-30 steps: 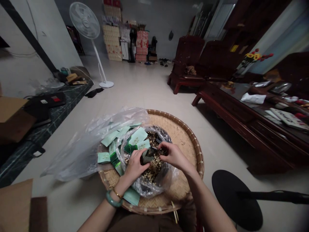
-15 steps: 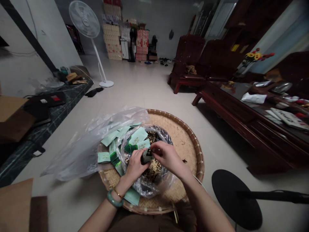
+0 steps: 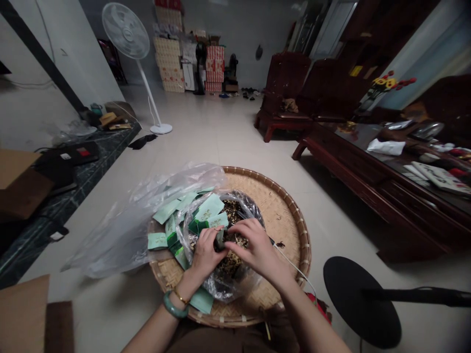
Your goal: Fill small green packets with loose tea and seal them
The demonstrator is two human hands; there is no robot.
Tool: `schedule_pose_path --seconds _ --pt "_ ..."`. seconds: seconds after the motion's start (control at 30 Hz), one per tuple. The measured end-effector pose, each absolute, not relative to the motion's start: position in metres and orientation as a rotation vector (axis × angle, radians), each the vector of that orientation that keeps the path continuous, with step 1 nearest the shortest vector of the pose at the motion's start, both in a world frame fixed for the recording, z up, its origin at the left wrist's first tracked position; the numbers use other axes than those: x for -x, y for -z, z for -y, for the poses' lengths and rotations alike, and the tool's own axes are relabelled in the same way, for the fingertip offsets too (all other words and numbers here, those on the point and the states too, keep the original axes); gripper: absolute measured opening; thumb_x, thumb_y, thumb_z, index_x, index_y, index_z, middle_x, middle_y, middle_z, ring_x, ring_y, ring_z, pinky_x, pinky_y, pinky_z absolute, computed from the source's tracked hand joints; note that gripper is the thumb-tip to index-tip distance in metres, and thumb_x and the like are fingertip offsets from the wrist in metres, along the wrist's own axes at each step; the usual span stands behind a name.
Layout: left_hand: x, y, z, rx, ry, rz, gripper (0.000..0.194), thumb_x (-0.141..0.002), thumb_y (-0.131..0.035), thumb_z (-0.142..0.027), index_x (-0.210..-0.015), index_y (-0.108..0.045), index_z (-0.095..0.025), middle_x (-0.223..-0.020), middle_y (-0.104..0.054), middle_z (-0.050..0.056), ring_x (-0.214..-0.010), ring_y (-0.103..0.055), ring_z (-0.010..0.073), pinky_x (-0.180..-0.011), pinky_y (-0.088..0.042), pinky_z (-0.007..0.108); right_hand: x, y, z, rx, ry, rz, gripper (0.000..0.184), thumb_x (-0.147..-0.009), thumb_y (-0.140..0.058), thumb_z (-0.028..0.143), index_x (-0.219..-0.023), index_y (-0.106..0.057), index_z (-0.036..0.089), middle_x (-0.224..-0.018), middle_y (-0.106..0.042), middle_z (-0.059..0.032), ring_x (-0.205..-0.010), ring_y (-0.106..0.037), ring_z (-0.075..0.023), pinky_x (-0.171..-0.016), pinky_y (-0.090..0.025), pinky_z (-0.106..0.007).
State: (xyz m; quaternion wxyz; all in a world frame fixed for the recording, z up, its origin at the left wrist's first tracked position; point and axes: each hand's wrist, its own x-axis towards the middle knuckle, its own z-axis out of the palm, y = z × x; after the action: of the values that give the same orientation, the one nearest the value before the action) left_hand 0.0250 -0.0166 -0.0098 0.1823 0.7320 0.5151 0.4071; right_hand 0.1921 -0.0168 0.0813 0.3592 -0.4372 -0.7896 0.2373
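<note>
1. Green packet (image 3: 220,239) sits above the plastic bag (image 3: 225,294) of dark and pale bits (image 3: 232,211), on the tray (image 3: 281,196); left hand (image 3: 206,252) has it pinched between thumb and fingers; right hand (image 3: 255,247) has thumb and fingers parted at its right side, can't tell if the tips touch
2. Risk imo: if the left pinch loosens, it could slip or tip into the bag; a careless right arm might snag the white cable (image 3: 294,267) too
3. Versus half a second ago: right fingers were bunched at the packet, now they're spread; a red thing (image 3: 319,308) now shows at the tray's near right
</note>
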Motion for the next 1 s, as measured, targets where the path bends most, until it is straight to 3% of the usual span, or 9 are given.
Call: schedule_pose_path --seconds 0.1,0.27,0.4,0.53,0.63,0.7,0.77,0.9,1.0 --pt "-0.026 0.008 0.017 -1.984 -1.119 -1.452 0.044 -0.072 -0.069 -0.025 -0.115 -0.058 -0.018 -0.107 -0.065 0.01 -0.101 -0.057 0.0277 -0.088 -0.048 0.045 -0.193 -0.07 0.013 1.161 -0.534 2.115 0.009 -0.082 -0.065 0.029 -0.08 -0.067 0.02 -0.091 -0.06 -0.0083 -0.089 -0.055 -0.0228 -0.075 -0.048 -0.036" --pt "-0.017 0.008 0.012 -1.473 -0.952 -1.188 0.062 -0.064 -0.075 -0.025 -0.122 -0.055 -0.017 -0.109 -0.068 0.01 -0.096 -0.064 0.0244 -0.08 -0.053 0.037 -0.209 -0.064 -0.002 1.008 -0.806 1.956 0.015 -0.088 -0.059 0.029 -0.077 -0.062 0.019 -0.087 -0.062 -0.0052 -0.082 -0.059 -0.017 -0.074 -0.048 -0.029" --pt "-0.006 0.006 0.009 -1.219 -0.829 -1.038 0.04 -0.061 -0.077 -0.028 -0.097 -0.068 -0.013 -0.088 -0.073 0.006 -0.078 -0.066 0.0205 -0.071 -0.052 0.031 -0.224 -0.067 -0.008 0.975 -0.96 1.872 0.021 -0.086 -0.061 0.035 -0.074 -0.062 0.019 -0.083 -0.064 -0.0047 -0.08 -0.06 -0.0171 -0.075 -0.048 -0.03" --pt "-0.008 0.002 0.007 -1.141 -0.841 -1.082 0.028 -0.057 -0.079 -0.027 -0.078 -0.069 -0.011 -0.069 -0.07 0.002 -0.057 -0.06 0.0136 -0.058 -0.048 0.024 -0.226 -0.061 -0.011 0.967 -1.121 1.723 0.025 -0.082 -0.064 0.039 -0.069 -0.062 0.018 -0.079 -0.062 -0.0045 -0.074 -0.058 -0.016 -0.068 -0.049 -0.028" --pt "-0.014 0.002 0.008 -1.093 -0.936 -1.104 0.03 -0.054 -0.08 -0.026 -0.078 -0.069 -0.011 -0.072 -0.072 0.003 -0.061 -0.061 0.0149 -0.059 -0.049 0.025 -0.217 -0.048 -0.012 1.001 -1.137 1.412 0.025 -0.075 -0.069 0.044 -0.079 -0.062 0.02 -0.09 -0.06 -0.0047 -0.076 -0.057 -0.0157 -0.061 -0.051 -0.026" --pt "-0.02 0.004 0.009 -1.074 -0.996 -1.119 0.031 -0.054 -0.08 -0.026 -0.08 -0.069 -0.012 -0.076 -0.073 0.004 -0.065 -0.064 0.0169 -0.062 -0.051 0.026 -0.208 -0.035 -0.01 1.062 -1.159 1.254 0.04 -0.065 -0.077 0.043 -0.096 -0.061 0.024 -0.094 -0.061 -0.0035 -0.074 -0.057 -0.0155 -0.058 -0.052 -0.025" --pt "-0.024 0.006 0.012 -1.084 -1.03 -1.141 0.03 -0.056 -0.078 -0.028 -0.08 -0.068 -0.012 -0.077 -0.073 0.005 -0.069 -0.065 0.0186 -0.065 -0.052 0.028 -0.199 -0.022 -0.008 1.135 -1.252 1.269 0.054 -0.055 -0.084 0.039 -0.101 -0.061 0.023 -0.083 -0.064 -0.0017 -0.068 -0.058 -0.0158 -0.055 -0.051 -0.026" --pt "-0.028 0.004 0.015 -1.164 -1.088 -1.187 0.04 -0.059 -0.077 -0.029 -0.094 -0.068 -0.013 -0.093 -0.074 0.008 -0.082 -0.068 0.0222 -0.074 -0.054 0.031 -0.188 -0.006 -0.004 1.129 -1.346 1.321 0.033 -0.062 -0.079 0.037 -0.085 -0.067 0.017 -0.077 -0.069 -0.0044 -0.07 -0.063 -0.0205 -0.069 -0.053 -0.035" --pt "-0.024 0.001 0.014 -1.291 -1.138 -1.21 0.042 -0.063 -0.074 -0.028 -0.103 -0.069 -0.013 -0.1 -0.073 0.009 -0.086 -0.067 0.0224 -0.076 -0.053 0.032 -0.19 -0.007 -0.001 1.122 -1.254 1.393 0.023 -0.063 -0.076 0.029 -0.081 -0.069 0.017 -0.077 -0.07 -0.0044 -0.07 -0.064 -0.0207 -0.068 -0.052 -0.033"
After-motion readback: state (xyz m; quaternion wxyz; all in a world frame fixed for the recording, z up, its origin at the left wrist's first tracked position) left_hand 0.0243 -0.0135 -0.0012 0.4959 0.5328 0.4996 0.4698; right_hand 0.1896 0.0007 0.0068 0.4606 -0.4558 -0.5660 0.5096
